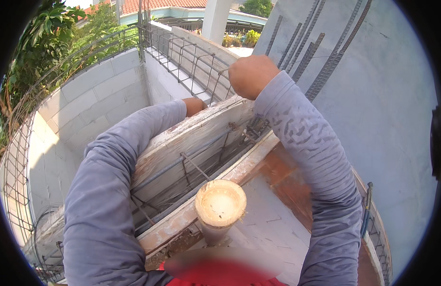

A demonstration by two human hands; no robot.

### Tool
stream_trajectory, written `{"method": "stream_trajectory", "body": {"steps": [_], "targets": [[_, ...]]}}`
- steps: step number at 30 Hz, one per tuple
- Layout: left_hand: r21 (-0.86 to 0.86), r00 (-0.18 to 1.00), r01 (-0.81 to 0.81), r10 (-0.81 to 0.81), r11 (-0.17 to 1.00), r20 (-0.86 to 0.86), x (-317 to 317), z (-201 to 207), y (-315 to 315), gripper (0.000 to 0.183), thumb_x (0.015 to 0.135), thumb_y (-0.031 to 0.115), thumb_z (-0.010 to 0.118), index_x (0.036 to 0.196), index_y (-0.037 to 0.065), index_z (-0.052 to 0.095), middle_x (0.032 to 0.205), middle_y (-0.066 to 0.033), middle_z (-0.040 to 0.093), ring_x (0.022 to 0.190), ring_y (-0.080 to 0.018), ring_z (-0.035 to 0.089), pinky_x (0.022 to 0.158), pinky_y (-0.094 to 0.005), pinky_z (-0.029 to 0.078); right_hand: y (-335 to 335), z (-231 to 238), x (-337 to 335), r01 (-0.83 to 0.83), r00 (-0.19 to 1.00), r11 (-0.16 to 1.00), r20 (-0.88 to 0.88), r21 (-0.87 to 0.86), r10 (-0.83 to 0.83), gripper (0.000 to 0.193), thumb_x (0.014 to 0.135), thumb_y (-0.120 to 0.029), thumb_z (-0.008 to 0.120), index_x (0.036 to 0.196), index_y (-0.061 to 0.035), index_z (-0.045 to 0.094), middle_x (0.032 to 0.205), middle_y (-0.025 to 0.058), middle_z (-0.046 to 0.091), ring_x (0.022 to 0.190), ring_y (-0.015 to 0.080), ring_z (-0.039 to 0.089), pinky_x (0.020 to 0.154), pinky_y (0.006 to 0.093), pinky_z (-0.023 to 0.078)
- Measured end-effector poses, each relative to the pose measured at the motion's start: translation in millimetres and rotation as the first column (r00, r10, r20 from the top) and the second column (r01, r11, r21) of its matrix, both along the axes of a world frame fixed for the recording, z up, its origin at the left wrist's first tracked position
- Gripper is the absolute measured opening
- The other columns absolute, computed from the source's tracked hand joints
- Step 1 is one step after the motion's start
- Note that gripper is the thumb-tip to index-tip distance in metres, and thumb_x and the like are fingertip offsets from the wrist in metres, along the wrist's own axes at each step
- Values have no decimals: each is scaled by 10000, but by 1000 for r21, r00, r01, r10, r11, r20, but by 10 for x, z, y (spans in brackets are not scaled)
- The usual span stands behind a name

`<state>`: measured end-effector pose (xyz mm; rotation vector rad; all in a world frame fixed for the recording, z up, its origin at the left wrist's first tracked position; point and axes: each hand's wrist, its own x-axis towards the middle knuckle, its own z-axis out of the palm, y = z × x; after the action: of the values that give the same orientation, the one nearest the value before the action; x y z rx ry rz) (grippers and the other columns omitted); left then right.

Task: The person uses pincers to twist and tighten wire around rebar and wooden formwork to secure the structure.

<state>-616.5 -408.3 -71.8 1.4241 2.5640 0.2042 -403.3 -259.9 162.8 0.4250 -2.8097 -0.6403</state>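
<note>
My left hand (194,106) reaches over the far edge of a whitish wooden formwork board (192,136); its fingers are hidden behind the board. My right hand (251,75) is raised in a closed fist above the end of the formwork, next to a bundle of upright ribbed steel bars (306,52). Its back faces me, so nothing shows inside it. Between the two boards lies a cage of steel bars and stirrups (196,167). Both arms wear grey long sleeves.
The cut round top of a pale pole (219,205) stands close below me. A grey concrete face (387,105) rises on the right. A block wall (96,95) drops away on the left, with a rebar cage (192,57) along its top, wire mesh (15,181) and trees beyond.
</note>
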Motion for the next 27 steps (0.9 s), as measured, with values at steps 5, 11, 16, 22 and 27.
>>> {"method": "stream_trajectory", "body": {"steps": [5, 11, 16, 22, 27], "targets": [[-70, 932, -289, 264, 955, -249, -31, 111, -223, 291, 936, 290, 576, 1104, 140, 761, 1167, -166, 741, 1089, -380, 701, 968, -463, 541, 33, -170, 61, -11, 1000, 1000, -12, -16, 11, 180, 858, -96, 605, 867, -58, 781, 919, 159, 758, 893, 350, 743, 786, 454, 590], [393, 645, -219, 435, 893, -628, 330, 1819, -68, 113, 935, 149, 594, 979, 134, 698, 960, -84, 746, 869, -303, 719, 708, -456, 554, 547, -311, 1293, 132, 959, 957, -209, -259, -189, 166, 905, -112, 610, 934, -84, 771, 861, 165, 749, 780, 356, 737, 673, 447, 576], [347, 612, 567, -101, 747, -784, 1483, 2137, 555, 80, 963, 125, 621, 935, 50, 616, 990, -95, 688, 944, -316, 673, 771, -451, 540, 857, -1117, 1771, -52, 927, 744, -309, -666, -212, 161, 960, -211, 654, 1028, -116, 765, 936, 106, 755, 826, 342, 722, 693, 422, 568], [316, 859, 464, -333, 828, -388, 1746, 1833, 1033, 87, 1021, 122, 560, 965, 54, 556, 743, -98, 656, 724, -318, 686, 707, -433, 554, 849, -1584, 1913, -211, 868, 516, -402, -830, -291, 150, 945, -197, 706, 1052, -115, 769, 982, 113, 755, 845, 335, 725, 696, 399, 567], [792, 971, -39, -165, 609, 174, 1273, 1847, 844, 109, 1120, 177, 448, 1058, 88, 460, 732, 4, 499, 620, -99, 491, 587, -262, 459, 770, -1447, 1894, -281, 778, 563, -528, -777, -341, 129, 915, -225, 752, 991, -124, 778, 852, 72, 716, 721, 293, 694, 608, 389, 533]]}}
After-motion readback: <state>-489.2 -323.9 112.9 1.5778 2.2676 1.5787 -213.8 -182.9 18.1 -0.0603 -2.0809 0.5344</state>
